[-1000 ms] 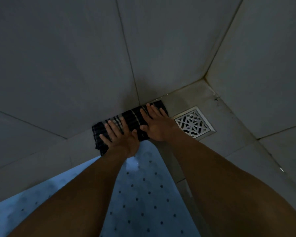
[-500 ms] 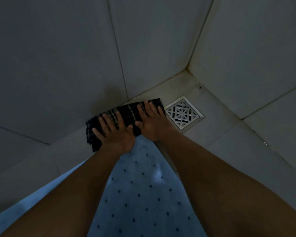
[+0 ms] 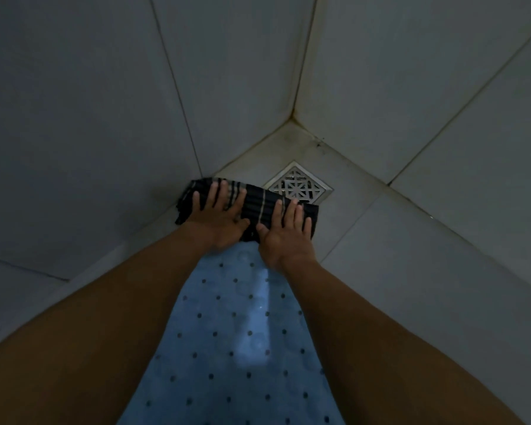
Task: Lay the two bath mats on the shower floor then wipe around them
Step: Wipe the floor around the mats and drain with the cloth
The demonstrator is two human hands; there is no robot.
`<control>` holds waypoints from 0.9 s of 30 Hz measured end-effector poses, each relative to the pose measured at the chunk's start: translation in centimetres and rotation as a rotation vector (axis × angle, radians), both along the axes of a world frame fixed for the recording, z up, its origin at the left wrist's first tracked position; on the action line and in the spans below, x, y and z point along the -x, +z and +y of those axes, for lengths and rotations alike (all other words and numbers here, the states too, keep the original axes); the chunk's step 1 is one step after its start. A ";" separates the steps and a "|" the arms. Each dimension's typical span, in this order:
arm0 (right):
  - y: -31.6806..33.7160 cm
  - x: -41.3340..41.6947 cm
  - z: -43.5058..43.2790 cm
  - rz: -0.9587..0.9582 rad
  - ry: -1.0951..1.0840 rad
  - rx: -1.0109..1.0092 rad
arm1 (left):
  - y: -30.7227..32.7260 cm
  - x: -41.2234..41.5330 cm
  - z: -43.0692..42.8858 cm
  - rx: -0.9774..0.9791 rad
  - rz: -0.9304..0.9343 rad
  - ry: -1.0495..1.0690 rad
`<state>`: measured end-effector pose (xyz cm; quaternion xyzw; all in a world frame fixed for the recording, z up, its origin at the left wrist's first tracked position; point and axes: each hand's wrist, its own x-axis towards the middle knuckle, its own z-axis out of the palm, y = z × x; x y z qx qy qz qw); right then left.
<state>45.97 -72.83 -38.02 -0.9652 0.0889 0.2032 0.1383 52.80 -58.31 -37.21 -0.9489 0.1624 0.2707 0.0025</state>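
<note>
Head view, looking down between two bare forearms into a dim shower corner. At far left the tiled wall point(image 3: 89, 133) meets the shower floor point(image 3: 380, 240), and along its foot lies the folded dark striped cloth point(image 3: 259, 204), just beyond the far edge of the blue dotted bath mat point(image 3: 236, 332). The mat lies flat on the floor under the arms; only this one mat can be made out, and a second cannot be told from here. The left hand point(image 3: 218, 220) lies flat on the cloth's left half, its fingers point(image 3: 215, 194) straight and spread apart, pressing down and not curled round anything. The cloth's long axis runs from upper left by the wall to lower right, across both sets of fingers rather than along them. The right hand point(image 3: 284, 240) presses the cloth's right end, fingers point(image 3: 292, 211) straight and closer together, thumb out toward the left hand. Just past that end sits the square metal drain point(image 3: 298, 187); the cloth reaches its near edge, touching or slightly over it. The likely step is wiping the bare strip around the mat, and the move turns on this: the unwiped floor opens to the right, so the right hand, nearer the drain, would lead a sideways push along the cloth's own axis.
</note>
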 end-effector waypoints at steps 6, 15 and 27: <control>-0.1 2.5 -1.1 -0.025 -0.144 0.002 | -0.5 -1.1 -2.0 0.003 -0.032 -0.217; 0.3 6.0 -6.4 -0.050 -0.126 0.050 | -1.1 2.7 -6.9 0.057 -0.118 -0.277; -0.5 5.3 -13.4 -0.110 0.022 0.109 | -2.5 5.1 -10.0 0.215 -0.270 -0.177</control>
